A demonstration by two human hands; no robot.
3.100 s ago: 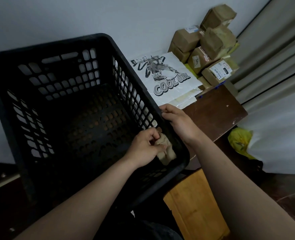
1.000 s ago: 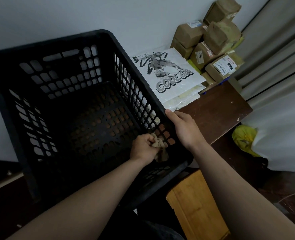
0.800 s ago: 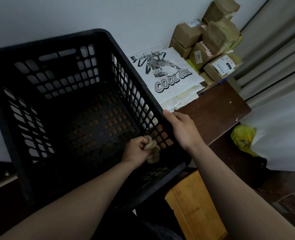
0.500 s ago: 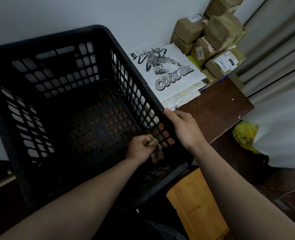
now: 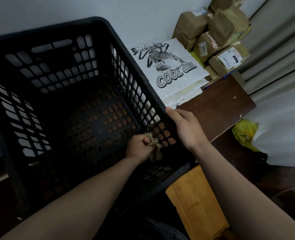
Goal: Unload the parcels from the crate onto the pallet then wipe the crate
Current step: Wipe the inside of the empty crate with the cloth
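Observation:
A big black slotted plastic crate (image 5: 136, 70) fills the left of the view, with no parcel inside. My left hand (image 5: 139, 147) is down inside it near the right wall and grips a crumpled beige cloth (image 5: 154, 149) against the lattice. My right hand (image 5: 184, 125) holds the crate's right rim, thumb on the inner edge and fingers over the outside. Right of the crate lie flat white mailer bags, the top one (image 5: 171, 66) printed "COOL GIRL". Several brown paper parcels (image 5: 217, 35) are stacked in the far right corner.
A dark brown board (image 5: 216, 104) lies right of the crate, under the bags. A light wooden box (image 5: 195, 203) stands below the crate's near corner. A yellow bag (image 5: 243, 132) lies on the floor at right, beside pale curtains (image 5: 282, 66). A white wall runs behind.
My left hand with the cloth has shifted back and forth over the lower part of the crate's right wall. My right hand slid a little along the rim and kept its hold.

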